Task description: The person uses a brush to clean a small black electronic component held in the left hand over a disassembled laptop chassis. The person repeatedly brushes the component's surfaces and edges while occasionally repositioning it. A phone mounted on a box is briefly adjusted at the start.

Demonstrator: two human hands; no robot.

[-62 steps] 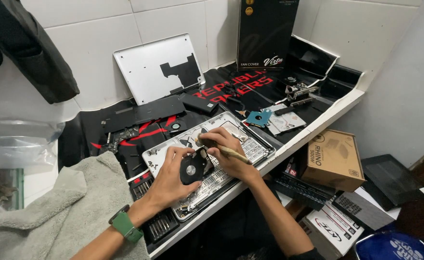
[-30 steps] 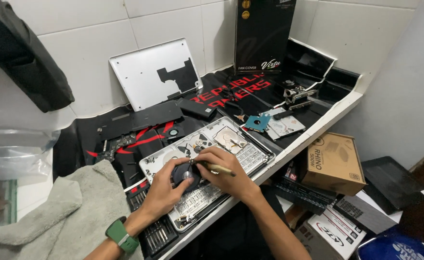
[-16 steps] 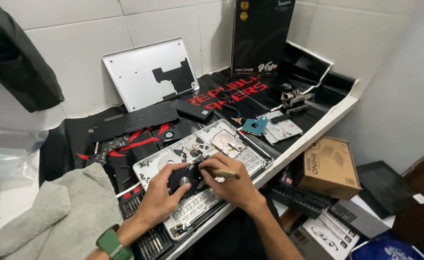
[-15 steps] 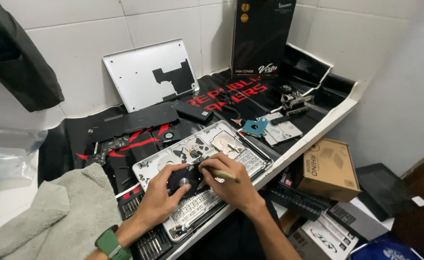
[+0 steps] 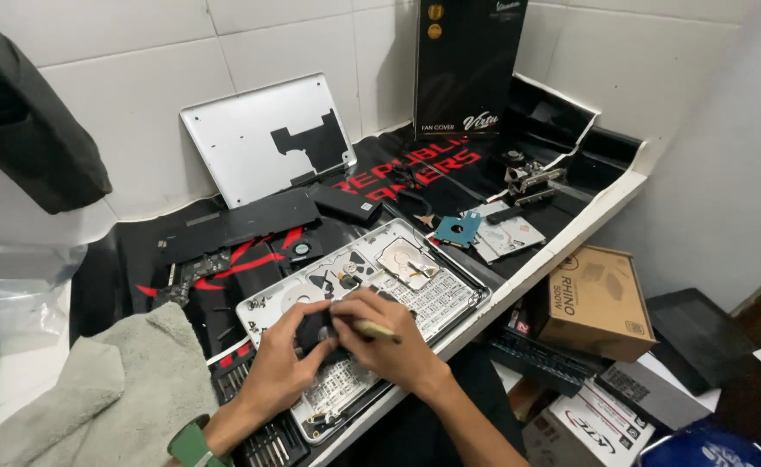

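Opened laptop chassis (image 5: 415, 290), silver, underside up, lies at the front edge of the worktop (image 5: 588, 216), angled so its right end points toward the back right. Internal parts exposed, including a round silver drive (image 5: 406, 262) near the chassis's back edge.

Left hand (image 5: 281, 363) is cupped around a small black fan (image 5: 314, 330), fingers closed on it, holding it just above the chassis's front half. Green watch strap (image 5: 192, 444) on that wrist.

Right hand (image 5: 389, 342) pinches a thin pale-handled tool (image 5: 377, 329), brush or driver, cannot tell which; tip meets the fan. Fingers closed on the handle.

Surroundings:
- Black and red mat (image 5: 415, 169) covers the worktop to the back wall.
- Silver bottom cover (image 5: 264, 138) leans upright on the tiles at the back left.
- Tall black box (image 5: 467, 65) stands at the back centre.
- Long black battery strip (image 5: 242, 223) lies behind the chassis; small black block (image 5: 346, 204) just beside its right end.
- Blue-topped part (image 5: 460, 230) and flat silver drive (image 5: 510, 238) lie near the right front edge.
- Grey cloth (image 5: 121, 389) at the front left corner.
- Screwdriver bit tray (image 5: 264, 437) touches the chassis's left end.
- Brown cardboard box (image 5: 596, 303) sits below the worktop's right edge.
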